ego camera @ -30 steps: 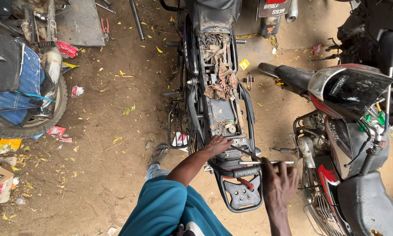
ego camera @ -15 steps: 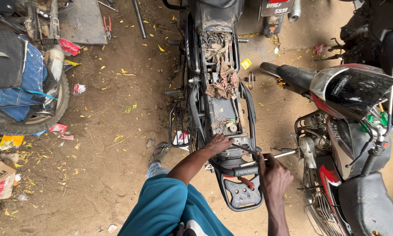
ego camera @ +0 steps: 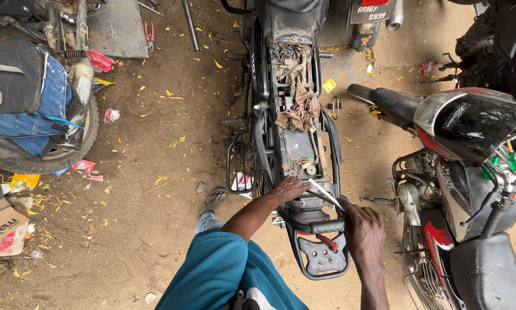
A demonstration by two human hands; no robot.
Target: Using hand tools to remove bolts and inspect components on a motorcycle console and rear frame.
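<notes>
- Left hand (ego camera: 289,188) rests flat on the stripped motorcycle frame (ego camera: 295,143), fingers spread, holding nothing.
- Right hand (ego camera: 362,229) grips a metal tool (ego camera: 325,194); its tip is hidden.

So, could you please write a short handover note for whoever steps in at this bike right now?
Left hand: flat on the rear frame of the seatless motorcycle, holding nothing.
Right hand: closed on a metal tool, its tip at the frame near the left hand.
Rag lies on the open frame; rear rack sits just below the hands.
Done: seat off, frame exposed.
Left: the work at the rear frame is unfinished; the exact fastener cannot be seen.
</notes>
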